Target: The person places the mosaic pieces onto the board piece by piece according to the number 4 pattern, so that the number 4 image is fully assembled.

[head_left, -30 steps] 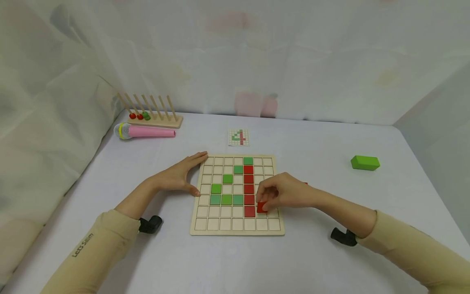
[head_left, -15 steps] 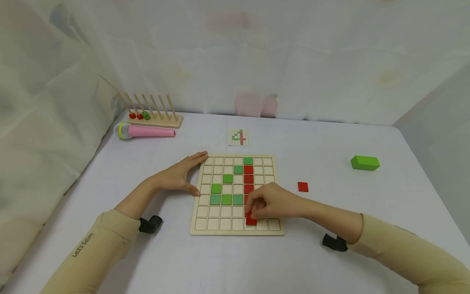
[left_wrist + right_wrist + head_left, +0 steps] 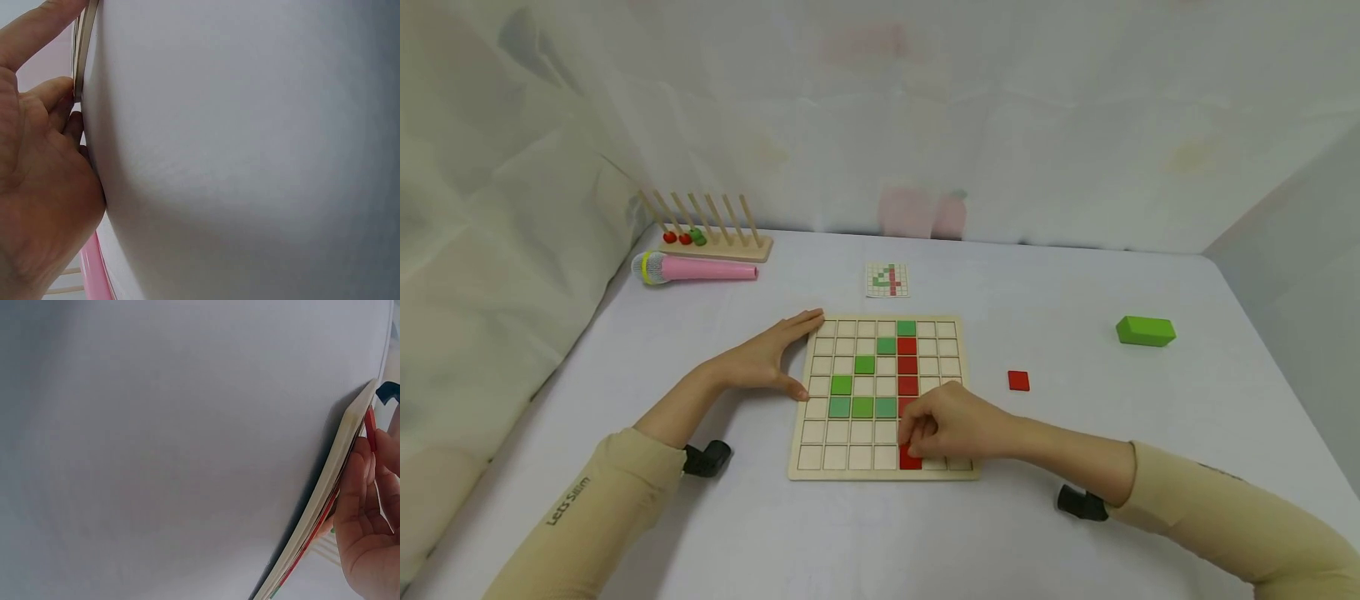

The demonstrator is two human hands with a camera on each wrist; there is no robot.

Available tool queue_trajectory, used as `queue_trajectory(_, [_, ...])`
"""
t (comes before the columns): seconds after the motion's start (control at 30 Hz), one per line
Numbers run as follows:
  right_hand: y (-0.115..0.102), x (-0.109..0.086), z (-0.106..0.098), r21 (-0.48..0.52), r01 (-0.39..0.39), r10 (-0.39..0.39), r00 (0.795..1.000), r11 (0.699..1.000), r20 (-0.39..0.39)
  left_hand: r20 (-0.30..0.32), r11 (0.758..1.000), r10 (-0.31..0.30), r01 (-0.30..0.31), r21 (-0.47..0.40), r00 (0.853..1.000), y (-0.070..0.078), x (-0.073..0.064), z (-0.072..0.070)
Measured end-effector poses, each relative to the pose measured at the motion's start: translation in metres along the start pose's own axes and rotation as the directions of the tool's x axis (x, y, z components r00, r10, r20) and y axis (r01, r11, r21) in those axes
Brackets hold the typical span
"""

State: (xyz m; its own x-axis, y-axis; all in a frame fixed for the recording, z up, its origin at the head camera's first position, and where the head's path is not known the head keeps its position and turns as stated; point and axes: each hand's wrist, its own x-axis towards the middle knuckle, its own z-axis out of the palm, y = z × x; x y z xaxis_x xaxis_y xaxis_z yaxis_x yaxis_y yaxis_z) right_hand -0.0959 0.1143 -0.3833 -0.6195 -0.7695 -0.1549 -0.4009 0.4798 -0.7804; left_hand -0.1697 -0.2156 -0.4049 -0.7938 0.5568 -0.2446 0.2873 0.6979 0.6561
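Observation:
A wooden grid board (image 3: pixel 883 477) lies in the middle of the table, with green tiles (image 3: pixel 862 407) in a stepped pattern and red tiles (image 3: pixel 907 365) down its fifth column. My right hand (image 3: pixel 958 421) pinches a red square tile (image 3: pixel 911 461) at the bottom row of that column. In the right wrist view the tile (image 3: pixel 370 428) stands slightly tilted between thumb and fingers, close over the board. My left hand (image 3: pixel 763 357) rests at the board's left edge, fingers and thumb spread along it. Another red tile (image 3: pixel 1018 381) lies loose to the right of the board.
Behind the board lies a small pattern card (image 3: pixel 887 281) with a green and red grid. A pink toy microphone (image 3: pixel 700 268) and a pegged wooden stand (image 3: pixel 718 243) with red and green pieces are at the back left. A green block (image 3: pixel 1146 332) sits far right.
My right hand has moved left and toward the front of the board with the red tile, from the sixth column to the bottom of the fifth. The left hand stays put.

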Motion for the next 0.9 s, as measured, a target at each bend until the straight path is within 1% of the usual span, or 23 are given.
queue_trajectory(0.23, [-0.0021, -0.0025, 0.0023, 0.011, -0.009, 0.009, 1.000, 1.000, -0.022, 0.000, 1.000, -0.001, 0.001, -0.005, 1.000, 0.0005, 0.0003, 0.0001])
queue_trajectory(0.73, [-0.0041, -0.0024, 0.0054, -0.032, 0.002, -0.004, 0.998, 1.000, -0.062, -0.002, 1.000, 0.003, -0.003, -0.004, 1.000, 0.0007, 0.0006, 0.0000])
queue_trajectory(0.9, [-0.0040, -0.0028, 0.0005, -0.023, -0.009, 0.008, 0.998, 1.000, -0.065, 0.001, 1.000, 0.004, -0.004, 0.001, 1.000, -0.0011, 0.0012, 0.0006])
